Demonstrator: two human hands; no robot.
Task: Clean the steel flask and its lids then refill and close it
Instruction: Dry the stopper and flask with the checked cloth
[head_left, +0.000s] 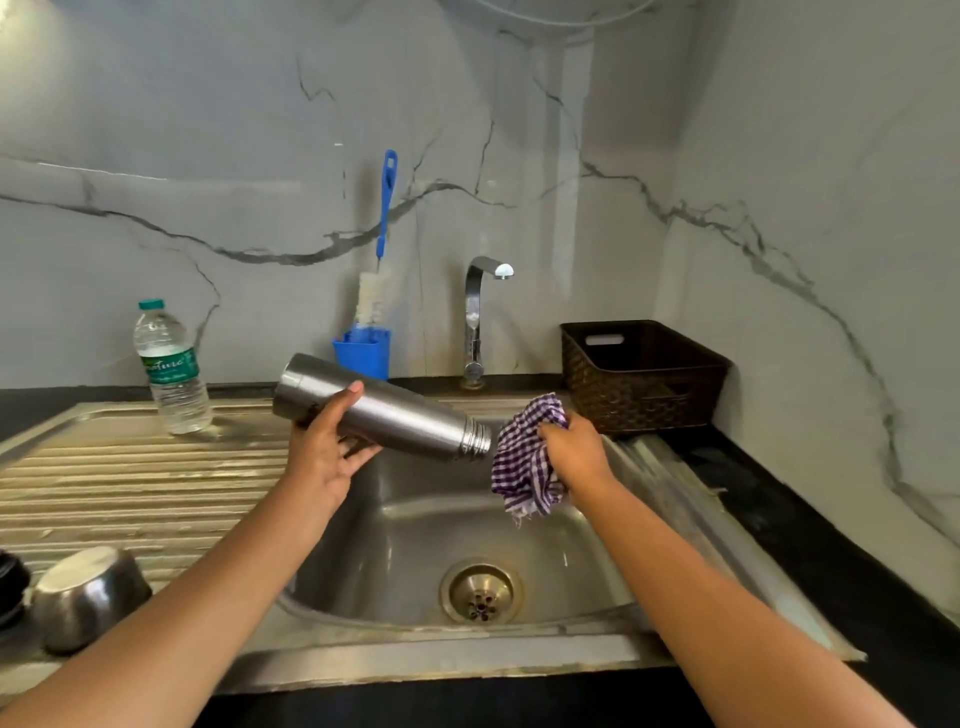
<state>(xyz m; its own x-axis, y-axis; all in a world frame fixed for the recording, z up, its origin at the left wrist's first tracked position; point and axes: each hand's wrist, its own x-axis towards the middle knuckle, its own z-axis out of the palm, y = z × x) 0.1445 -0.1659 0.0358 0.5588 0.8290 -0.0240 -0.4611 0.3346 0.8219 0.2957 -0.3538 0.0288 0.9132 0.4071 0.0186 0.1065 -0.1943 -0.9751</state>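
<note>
Drying step judged in hand: left hand (327, 441) grips the uncapped steel flask (382, 409) tilted over the sink (519, 540), right hand (574, 449) clutches checked cloth (524, 462) beside its mouth; wiping follows.

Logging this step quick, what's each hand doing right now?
Left hand: holds the steel flask, tilted over the sink.
Right hand: grips the checked cloth.
</note>
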